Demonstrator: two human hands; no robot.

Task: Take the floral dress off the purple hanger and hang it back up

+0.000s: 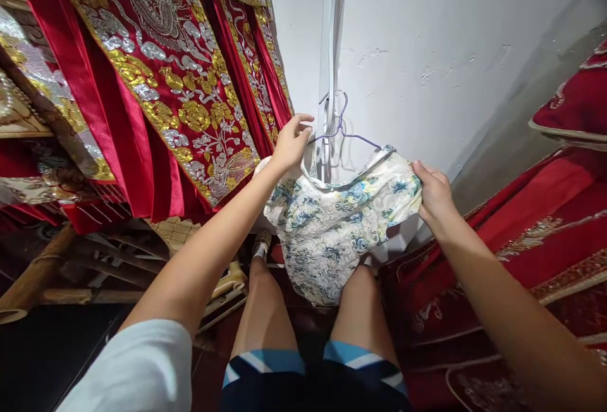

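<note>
A white short-sleeved blouse [327, 229] with a blue, green and yellow floral print hangs in front of me from a thin purple hanger [363, 139]. The neckline faces up and the hem falls between my knees. My left hand [293, 141] is at the blouse's left shoulder, by the hanger's left arm; its thumb and forefinger are apart, and its other fingers are partly hidden. At the other side, my right hand [432, 189] pinches the edge of the right sleeve, holding it out sideways. The hanger's hook rises beside a pale vertical pole.
Red garments with gold and silver embroidery [190, 83] hang at the left. More red embroidered cloth [559, 229] lies along the right. Behind the hanger stands a scuffed white wall [427, 39]. Bamboo furniture [52, 260] is at the lower left, near my legs.
</note>
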